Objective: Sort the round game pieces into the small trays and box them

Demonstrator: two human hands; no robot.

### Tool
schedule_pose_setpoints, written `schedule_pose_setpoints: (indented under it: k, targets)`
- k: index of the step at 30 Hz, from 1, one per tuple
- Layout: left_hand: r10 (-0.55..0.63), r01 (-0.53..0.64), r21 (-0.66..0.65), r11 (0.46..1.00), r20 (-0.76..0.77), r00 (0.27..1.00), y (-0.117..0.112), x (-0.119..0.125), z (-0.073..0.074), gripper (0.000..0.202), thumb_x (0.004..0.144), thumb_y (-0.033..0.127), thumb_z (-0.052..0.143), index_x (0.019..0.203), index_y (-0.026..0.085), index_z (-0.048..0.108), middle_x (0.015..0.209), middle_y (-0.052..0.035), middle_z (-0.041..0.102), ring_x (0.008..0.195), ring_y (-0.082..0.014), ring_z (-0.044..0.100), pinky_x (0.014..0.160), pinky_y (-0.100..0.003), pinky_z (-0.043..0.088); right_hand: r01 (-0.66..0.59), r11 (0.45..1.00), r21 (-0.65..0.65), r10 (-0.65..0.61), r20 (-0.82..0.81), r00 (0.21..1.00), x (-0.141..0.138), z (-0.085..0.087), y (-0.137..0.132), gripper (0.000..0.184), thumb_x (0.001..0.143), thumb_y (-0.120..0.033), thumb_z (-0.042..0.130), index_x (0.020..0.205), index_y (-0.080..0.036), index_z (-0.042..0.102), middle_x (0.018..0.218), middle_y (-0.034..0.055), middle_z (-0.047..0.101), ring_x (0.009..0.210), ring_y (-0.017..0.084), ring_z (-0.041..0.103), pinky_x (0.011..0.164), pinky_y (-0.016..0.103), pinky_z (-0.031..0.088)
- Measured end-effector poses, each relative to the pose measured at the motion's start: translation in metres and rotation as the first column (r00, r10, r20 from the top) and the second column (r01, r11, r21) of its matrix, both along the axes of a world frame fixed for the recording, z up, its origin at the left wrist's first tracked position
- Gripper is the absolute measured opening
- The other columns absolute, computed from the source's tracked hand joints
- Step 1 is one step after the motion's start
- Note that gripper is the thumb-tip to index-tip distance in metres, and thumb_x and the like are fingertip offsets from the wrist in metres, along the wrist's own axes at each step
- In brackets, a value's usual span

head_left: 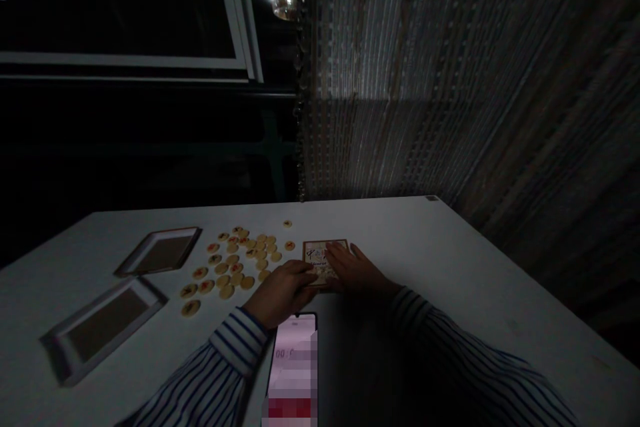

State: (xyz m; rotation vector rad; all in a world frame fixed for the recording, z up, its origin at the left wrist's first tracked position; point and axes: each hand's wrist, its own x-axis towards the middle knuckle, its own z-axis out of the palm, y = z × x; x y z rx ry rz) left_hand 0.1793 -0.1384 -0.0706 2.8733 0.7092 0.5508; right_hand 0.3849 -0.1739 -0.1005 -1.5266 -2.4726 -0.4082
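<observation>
A flat, brown-edged square (pixel 320 253), printed with Chinese characters and looking like a folded Chinese chess board, lies on the white table. The fingers of my left hand (pixel 280 288) curl together over its lower left edge, and the thumb is partly hidden. My right hand (pixel 361 271) rests with fingers stretched out across its right side. Many round Chinese chess pieces (pixel 233 259) are scattered to the left of my left hand, some with red or black marks facing up. One piece (pixel 290 245) sits just beside the board's left edge.
Two open tray-like box halves (pixel 150 280) stand at the left, one behind the other. A phone (pixel 294 353) with a lit screen lies in front of my left hand. The white table (pixel 390 220) ends at a beaded curtain (pixel 390 80). The room is dim.
</observation>
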Motion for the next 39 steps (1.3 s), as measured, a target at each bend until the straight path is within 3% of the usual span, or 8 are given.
schedule_pose_setpoints:
  k: [3, 6, 11, 17, 21, 33, 36, 39]
  targets:
    - [0.059, -0.058, -0.011, 0.998, 0.052, 0.997, 0.005, 0.007, -0.003, 0.028, 0.084, 0.024, 0.037, 0.101, 0.019, 0.058, 0.102, -0.0065, 0.060, 0.098, -0.0170, 0.052, 0.087, -0.032, 0.042, -0.006, 1.000, -0.002, 0.006, -0.008, 1.000, -0.001, -0.009, 0.004, 0.054, 0.085, -0.041, 0.032, 0.127, -0.007, 0.035, 0.131, 0.0171, 0.038, 0.122, 0.026, 0.031, 0.096, 0.045, 0.027]
    - [0.106, -0.109, 0.028, 0.994, 0.084, 0.991, 0.013, 0.019, -0.014, 0.037, 0.085, 0.024, 0.035, 0.118, 0.014, 0.046, 0.123, -0.0108, 0.048, 0.116, -0.0194, 0.040, 0.098, -0.036, 0.034, -0.022, 1.000, 0.007, 0.023, -0.014, 1.000, 0.000, -0.012, 0.004, 0.053, 0.086, -0.040, 0.031, 0.126, -0.007, 0.036, 0.129, 0.0175, 0.040, 0.121, 0.026, 0.032, 0.096, 0.045, 0.027]
    - [0.118, -0.119, 0.055, 0.991, 0.013, 0.993, 0.022, 0.029, -0.031, 0.043, 0.086, 0.028, 0.030, 0.123, 0.009, 0.039, 0.131, -0.0151, 0.040, 0.124, -0.0215, 0.030, 0.100, -0.040, 0.031, -0.031, 0.999, -0.045, 0.029, -0.039, 0.999, 0.002, -0.008, 0.004, 0.053, 0.085, -0.041, 0.032, 0.127, -0.009, 0.035, 0.131, 0.0160, 0.038, 0.122, 0.026, 0.031, 0.096, 0.045, 0.029]
    - [0.132, -0.131, 0.099, 0.986, -0.007, 0.991, 0.019, 0.027, -0.027, 0.042, 0.086, 0.031, 0.032, 0.121, 0.010, 0.042, 0.127, -0.0146, 0.045, 0.120, -0.0224, 0.036, 0.098, -0.041, 0.033, 0.071, 0.988, -0.139, -0.085, -0.099, 0.991, 0.006, 0.001, 0.015, 0.055, 0.084, -0.041, 0.034, 0.128, -0.008, 0.034, 0.134, 0.0176, 0.032, 0.124, 0.026, 0.025, 0.097, 0.049, 0.025]
    - [0.142, -0.142, 0.076, 0.987, 0.006, 0.990, 0.018, 0.027, -0.023, 0.042, 0.085, 0.032, 0.033, 0.121, 0.011, 0.042, 0.127, -0.0141, 0.044, 0.120, -0.0224, 0.036, 0.099, -0.039, 0.032, 0.069, 0.975, -0.210, -0.099, -0.136, 0.986, 0.008, 0.001, 0.019, 0.057, 0.084, -0.039, 0.034, 0.130, -0.006, 0.030, 0.136, 0.0182, 0.027, 0.126, 0.026, 0.020, 0.097, 0.047, 0.026]
    - [0.215, -0.209, -0.084, 0.974, 0.069, 0.974, 0.015, 0.022, -0.023, 0.045, 0.086, 0.036, 0.029, 0.120, 0.009, 0.042, 0.132, -0.0169, 0.036, 0.124, -0.0231, 0.028, 0.100, -0.040, 0.028, 0.150, 0.970, -0.192, -0.199, -0.263, 0.944, 0.017, 0.009, 0.006, 0.058, 0.085, -0.042, 0.030, 0.128, -0.003, 0.032, 0.136, 0.0193, 0.027, 0.126, 0.025, 0.021, 0.100, 0.039, 0.024]
    - [0.284, -0.255, -0.198, 0.947, 0.135, 0.949, 0.012, 0.017, -0.014, 0.041, 0.086, 0.034, 0.029, 0.114, 0.011, 0.048, 0.124, -0.0156, 0.047, 0.117, -0.0227, 0.040, 0.095, -0.038, 0.033, 0.265, 0.945, -0.192, -0.318, -0.355, 0.879, 0.019, 0.018, 0.000, 0.052, 0.086, -0.039, 0.030, 0.124, -0.005, 0.039, 0.125, 0.0174, 0.044, 0.116, 0.022, 0.039, 0.093, 0.033, 0.032]
    - [0.337, -0.252, -0.430, 0.867, 0.134, 0.932, 0.013, 0.014, -0.002, 0.037, 0.085, 0.032, 0.030, 0.101, 0.014, 0.057, 0.100, -0.0105, 0.062, 0.094, -0.0197, 0.056, 0.082, -0.032, 0.041, 0.337, 0.875, -0.347, -0.457, -0.364, 0.812, 0.021, 0.026, -0.002, 0.042, 0.086, -0.039, 0.030, 0.105, -0.011, 0.055, 0.097, 0.0121, 0.062, 0.088, 0.018, 0.056, 0.074, 0.025, 0.039]
